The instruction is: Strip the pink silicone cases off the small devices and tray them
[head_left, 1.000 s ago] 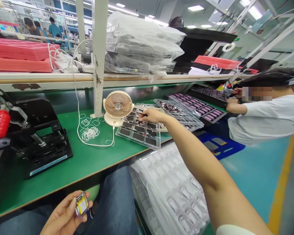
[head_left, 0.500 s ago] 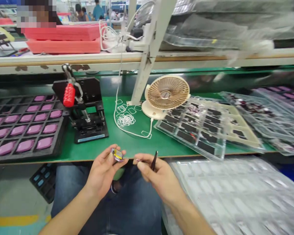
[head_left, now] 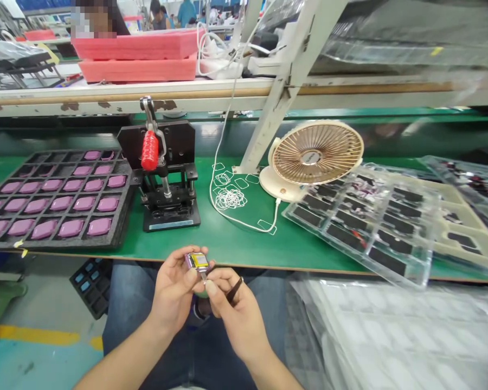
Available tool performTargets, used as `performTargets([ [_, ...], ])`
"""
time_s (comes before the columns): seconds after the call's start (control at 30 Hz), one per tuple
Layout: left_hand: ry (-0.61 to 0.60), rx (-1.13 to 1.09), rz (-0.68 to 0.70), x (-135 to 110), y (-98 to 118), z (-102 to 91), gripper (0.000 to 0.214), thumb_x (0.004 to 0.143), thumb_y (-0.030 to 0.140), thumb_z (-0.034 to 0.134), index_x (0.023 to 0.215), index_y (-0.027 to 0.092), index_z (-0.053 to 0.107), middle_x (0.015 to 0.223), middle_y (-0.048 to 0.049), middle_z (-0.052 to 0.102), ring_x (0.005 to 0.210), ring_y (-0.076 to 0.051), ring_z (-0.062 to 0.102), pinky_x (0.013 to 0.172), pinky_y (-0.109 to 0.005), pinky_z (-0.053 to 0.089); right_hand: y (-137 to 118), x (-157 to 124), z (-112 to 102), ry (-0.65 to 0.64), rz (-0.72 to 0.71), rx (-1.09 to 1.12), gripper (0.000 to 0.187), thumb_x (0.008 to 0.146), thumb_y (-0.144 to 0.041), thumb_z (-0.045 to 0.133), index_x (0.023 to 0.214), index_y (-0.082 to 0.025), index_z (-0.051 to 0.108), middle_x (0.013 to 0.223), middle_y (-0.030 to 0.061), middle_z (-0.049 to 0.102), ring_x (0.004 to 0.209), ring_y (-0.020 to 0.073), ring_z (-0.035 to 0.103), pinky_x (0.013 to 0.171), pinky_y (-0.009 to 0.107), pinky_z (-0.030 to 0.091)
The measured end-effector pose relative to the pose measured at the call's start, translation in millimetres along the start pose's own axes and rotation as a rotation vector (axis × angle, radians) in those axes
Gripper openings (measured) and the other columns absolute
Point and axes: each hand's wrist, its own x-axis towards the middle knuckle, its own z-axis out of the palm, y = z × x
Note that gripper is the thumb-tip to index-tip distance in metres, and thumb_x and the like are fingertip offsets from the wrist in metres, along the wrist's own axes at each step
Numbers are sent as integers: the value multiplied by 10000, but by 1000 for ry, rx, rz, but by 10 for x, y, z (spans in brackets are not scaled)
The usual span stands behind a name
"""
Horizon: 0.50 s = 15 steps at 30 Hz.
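Observation:
My left hand [head_left: 174, 290] is closed around a small square part with a yellow face [head_left: 197, 261], held over my lap just below the green bench edge. My right hand [head_left: 232, 314] pinches dark tweezers [head_left: 233, 290], their tip meeting the part's lower edge. Both hands touch at the part. A black hand press with a red handle [head_left: 162, 173] stands on the bench straight ahead of them.
A black tray of purple parts [head_left: 57, 197] lies at the left. To the right are a beige desk fan [head_left: 315, 157], a white cable [head_left: 244, 214] and clear trays of dark parts [head_left: 366, 222]. Bagged clear trays [head_left: 390, 330] sit at lower right. Pink foam [head_left: 140, 57] rests on the shelf.
My right hand left the clear tray at the right and came back with the tweezers to meet the part in my left hand. The view swung left.

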Motion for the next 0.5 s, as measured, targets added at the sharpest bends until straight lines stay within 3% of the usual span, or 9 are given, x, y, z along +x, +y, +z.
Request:
performTargets([
  [0.17,-16,9,36,-13,10,-13,396,752,246,964,1116,238,808,1268,-96,780,1101,-331,776,1063,-507,590,-48,33,-4,-9,3,-13,254,957,-465,790,957,-232,688,799,12,775,476,76,454,626,253,549],
  [0.3,-31,18,59,-2,15,-48,374,748,236,965,1093,235,820,1271,-90,756,1137,-345,760,1109,-547,566,-42,54,-7,-41,40,32,267,944,-465,808,952,-223,695,788,11,773,444,53,378,602,246,538],
  [0.5,-97,27,122,50,-66,-181,389,724,278,979,1080,243,827,1235,-83,719,1219,-370,719,1053,-547,617,42,57,-37,10,115,27,346,862,-504,880,904,-193,734,747,20,738,477,45,344,514,219,417],
])
